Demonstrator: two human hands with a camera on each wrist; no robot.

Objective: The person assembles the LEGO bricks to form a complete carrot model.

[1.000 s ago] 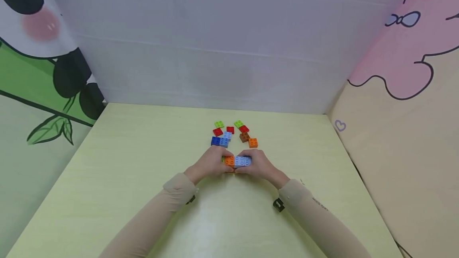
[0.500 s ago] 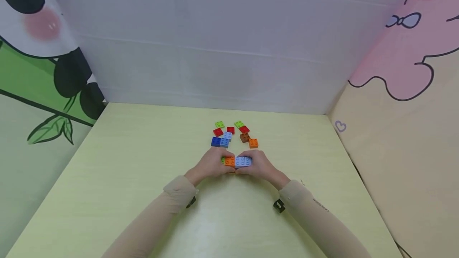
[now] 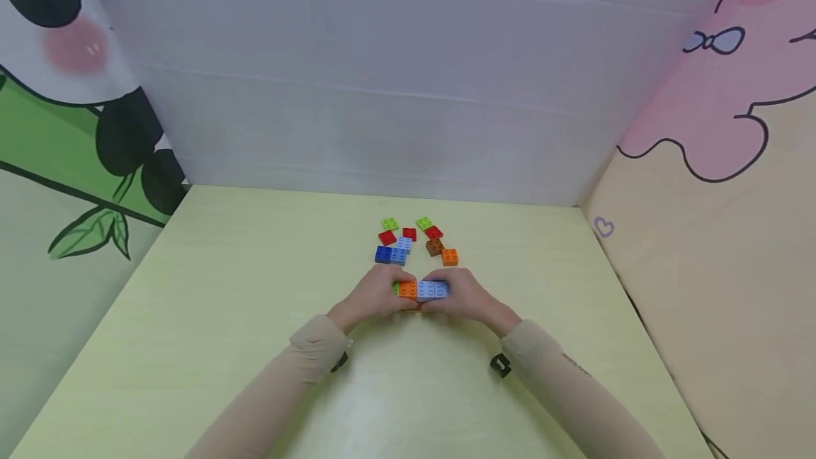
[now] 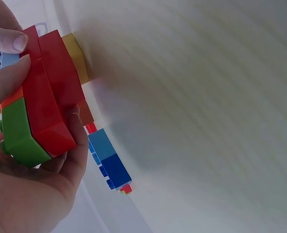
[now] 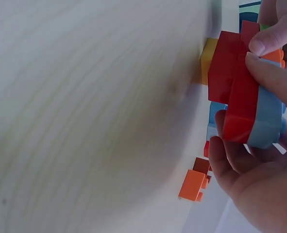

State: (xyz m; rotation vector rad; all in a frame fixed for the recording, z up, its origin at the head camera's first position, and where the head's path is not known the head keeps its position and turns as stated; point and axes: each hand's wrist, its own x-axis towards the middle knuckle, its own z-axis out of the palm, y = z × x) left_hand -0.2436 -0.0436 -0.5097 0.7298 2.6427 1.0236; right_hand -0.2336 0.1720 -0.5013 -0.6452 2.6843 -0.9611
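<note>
Both hands hold one stack of toy building bricks between them near the table's middle. Its top row shows an orange brick (image 3: 408, 289), light blue bricks (image 3: 433, 290) and a green brick (image 4: 22, 133) at the left end. Under that row come two red layers (image 5: 224, 68), with a yellow brick (image 5: 209, 60) at the bottom. My left hand (image 3: 375, 292) grips the green and orange end, thumb against the red side. At the light blue end, my right hand (image 3: 467, 295) grips the stack, its thumb tip close to the left thumb.
Loose bricks lie just beyond the hands: dark blue (image 3: 383, 254), blue (image 3: 398, 256), light blue (image 3: 404, 244), brown (image 3: 435, 247) and orange (image 3: 449, 257). Farther back are several red (image 3: 387, 238) and lime green (image 3: 390, 224) ones. A white back wall (image 3: 382, 126) bounds the table (image 3: 255, 268).
The right forearm has shifted slightly to the right. Both hands keep their grip on the brick stack, and the loose bricks stay where they were.
</note>
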